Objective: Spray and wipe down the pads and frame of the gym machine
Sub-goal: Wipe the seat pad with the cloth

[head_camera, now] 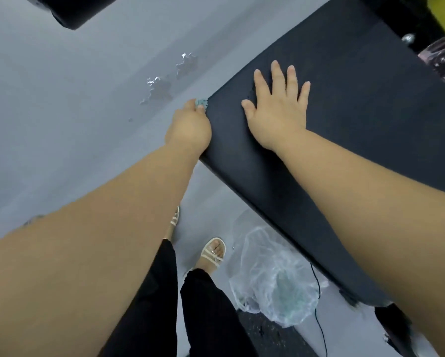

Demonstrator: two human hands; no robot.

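A long black pad (350, 104) of the gym machine runs from the upper right down to the lower right. My right hand (278, 106) lies flat on top of it, fingers spread, holding nothing. My left hand (190, 124) is curled against the pad's left side edge, shut on a small teal cloth (201, 102) that peeks out above the fingers at the pad's corner. No spray bottle is in view.
The grey floor (61, 112) has small wet puddles (162, 86) left of the pad. A clear plastic bag (275, 284) with something teal inside lies by my sandalled feet (213, 253). A thin black cable (319, 305) crosses it. Another black pad (74, 9) sits top left.
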